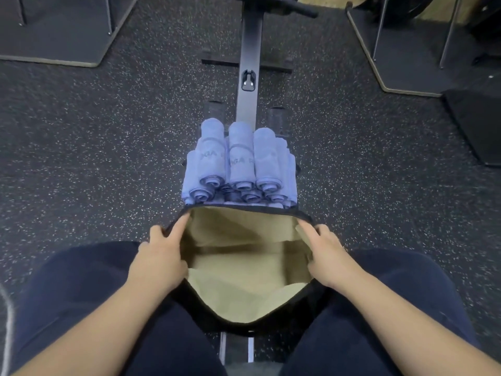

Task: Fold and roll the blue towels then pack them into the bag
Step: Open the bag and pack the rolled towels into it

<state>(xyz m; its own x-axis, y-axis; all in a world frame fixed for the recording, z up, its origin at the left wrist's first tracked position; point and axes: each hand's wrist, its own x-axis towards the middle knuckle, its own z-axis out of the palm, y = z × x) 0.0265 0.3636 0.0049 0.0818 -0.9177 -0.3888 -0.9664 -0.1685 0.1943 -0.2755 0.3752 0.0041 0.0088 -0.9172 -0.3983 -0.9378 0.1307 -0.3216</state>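
Observation:
Several rolled blue towels point(240, 164) lie stacked in two layers on the rail of a gym machine, just beyond the bag. The bag point(244, 302) is black outside with a tan lining and sits between my knees, its mouth spread wide and nothing inside. My left hand point(160, 256) grips the left rim, index finger stretched along the edge and thumb outside. My right hand point(325, 253) grips the right rim, with its fingers hooked over the inside of the lining.
The machine's dark rail point(248, 63) runs away from me along the centre of the speckled rubber floor point(95, 147). Black platforms point(62, 36) with metal legs stand at the far left and far right point(423, 63). My dark-trousered legs flank the bag.

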